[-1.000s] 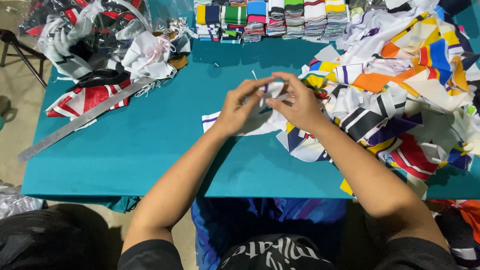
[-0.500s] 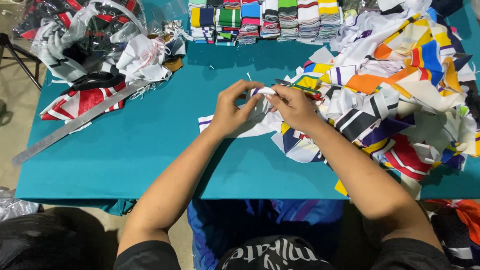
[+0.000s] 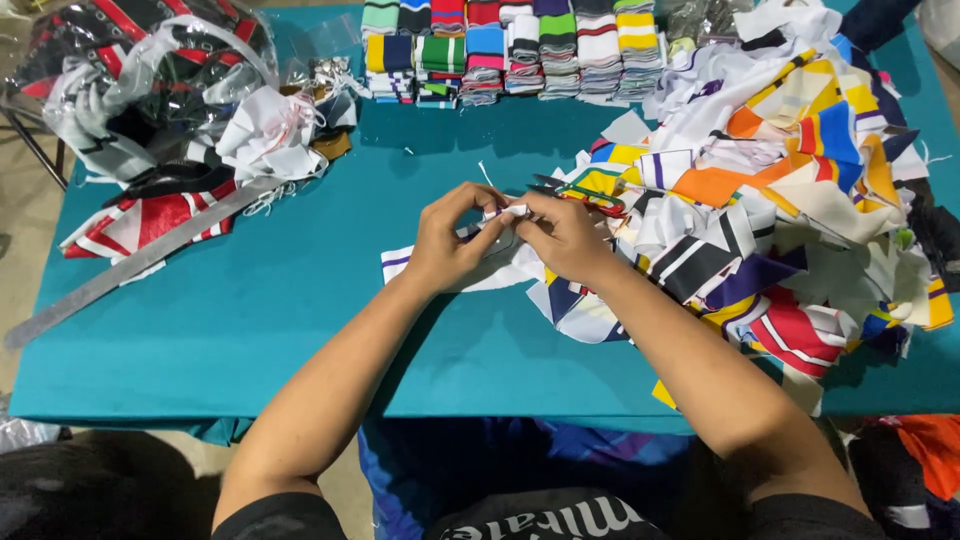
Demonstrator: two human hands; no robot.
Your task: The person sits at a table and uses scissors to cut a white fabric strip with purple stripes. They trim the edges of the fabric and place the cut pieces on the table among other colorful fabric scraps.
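My left hand [image 3: 447, 243] and my right hand [image 3: 565, 238] meet over the middle of the teal table [image 3: 260, 310]. Together they pinch a small white fabric piece [image 3: 502, 214] between the fingertips. A white strip with a purple stripe [image 3: 400, 264] lies flat under my left hand. Red-handled scissors [image 3: 585, 193] rest just beyond my right hand, on the edge of a big heap of multicoloured fabric pieces [image 3: 770, 210].
Stacks of folded striped knit bands [image 3: 510, 50] line the far edge. A clear plastic bag of black, red and white fabric [image 3: 140, 90] sits far left, with a long metal ruler [image 3: 140, 262] lying diagonally beside it.
Both hands stay together on the white piece, fingers shifting slightly. The camera view has drifted a little; nothing else moved.
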